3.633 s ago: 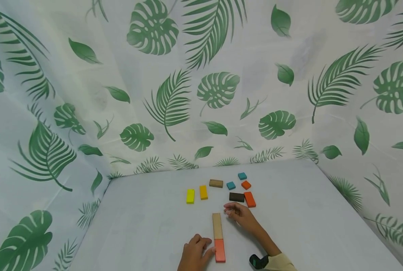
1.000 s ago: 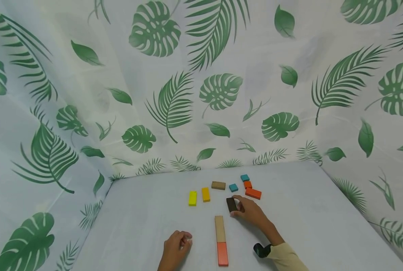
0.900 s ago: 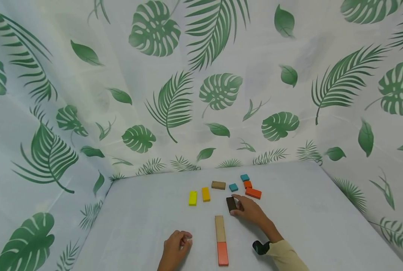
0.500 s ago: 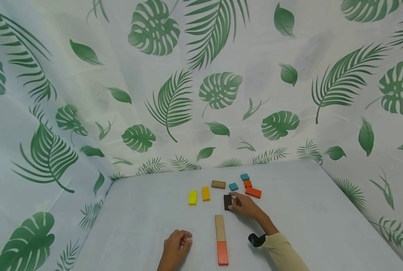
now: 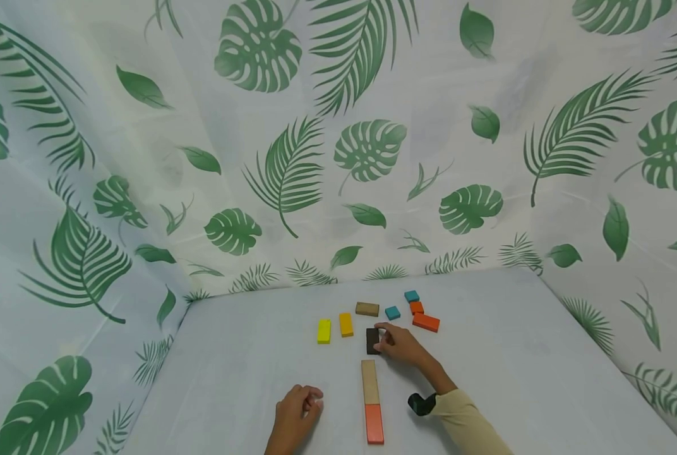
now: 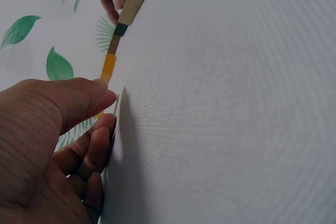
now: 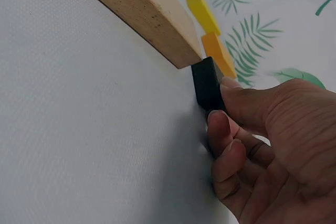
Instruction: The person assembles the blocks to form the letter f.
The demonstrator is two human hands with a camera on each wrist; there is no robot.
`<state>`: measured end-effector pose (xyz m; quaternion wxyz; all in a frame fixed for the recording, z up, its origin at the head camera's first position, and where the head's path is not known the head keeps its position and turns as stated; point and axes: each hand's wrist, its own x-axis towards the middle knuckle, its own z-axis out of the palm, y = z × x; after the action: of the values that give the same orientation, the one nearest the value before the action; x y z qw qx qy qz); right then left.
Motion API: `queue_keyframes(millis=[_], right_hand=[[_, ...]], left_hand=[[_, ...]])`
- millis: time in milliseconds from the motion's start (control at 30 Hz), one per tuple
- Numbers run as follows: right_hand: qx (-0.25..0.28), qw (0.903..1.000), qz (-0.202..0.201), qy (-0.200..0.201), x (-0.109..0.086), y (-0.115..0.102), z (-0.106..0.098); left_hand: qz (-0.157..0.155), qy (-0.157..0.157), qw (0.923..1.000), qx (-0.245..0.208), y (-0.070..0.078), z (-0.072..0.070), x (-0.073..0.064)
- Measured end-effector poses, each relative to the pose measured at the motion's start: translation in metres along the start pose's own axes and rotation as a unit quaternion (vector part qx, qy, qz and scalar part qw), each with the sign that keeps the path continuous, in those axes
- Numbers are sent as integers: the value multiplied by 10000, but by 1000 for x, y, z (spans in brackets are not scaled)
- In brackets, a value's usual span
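My right hand point(image 5: 403, 346) pinches a black wooden block point(image 5: 372, 341) between thumb and fingers. The block lies with its length pointing away from me, just beyond the far end of a light wood block point(image 5: 369, 382). A salmon-red block point(image 5: 374, 424) joins the near end of that wood block, so both form one straight line. In the right wrist view, the black block point(image 7: 209, 83) appears right by the wood block's point(image 7: 152, 17) end. Left of the line, my left hand point(image 5: 295, 414) rests on the white table with fingers loosely curled and nothing in them.
Farther back lie a yellow block point(image 5: 324, 331), an amber block point(image 5: 346, 325) and a brown block point(image 5: 367, 309). To their right are two small blue blocks point(image 5: 392, 313), a small orange block point(image 5: 416, 308) and a longer orange-red block point(image 5: 426, 323). A leaf-print cloth point(image 5: 367, 215) walls the table.
My right hand took hold of the black block, turned it lengthwise and moved it left behind the wood block. The orange-red block turned. My left hand moved left from the salmon-red block.
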<state>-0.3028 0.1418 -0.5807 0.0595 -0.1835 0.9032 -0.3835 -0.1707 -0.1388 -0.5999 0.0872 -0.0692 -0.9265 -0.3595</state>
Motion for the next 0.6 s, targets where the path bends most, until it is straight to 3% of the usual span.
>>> queue_keyframes(millis=[200,433,600], right_hand=[[-106,9997,-163,-145,-2,-1,1],[-217,9990,-311,-250,-6,2,1],[-263,9980,-458,-334,-5,1,1]], left_hand=[[-82,-138,9998,147,4,-1,-2],[-349,-1177,9923,157,24,9,-5],[-24,-1690,9856,45,39,20,-6]])
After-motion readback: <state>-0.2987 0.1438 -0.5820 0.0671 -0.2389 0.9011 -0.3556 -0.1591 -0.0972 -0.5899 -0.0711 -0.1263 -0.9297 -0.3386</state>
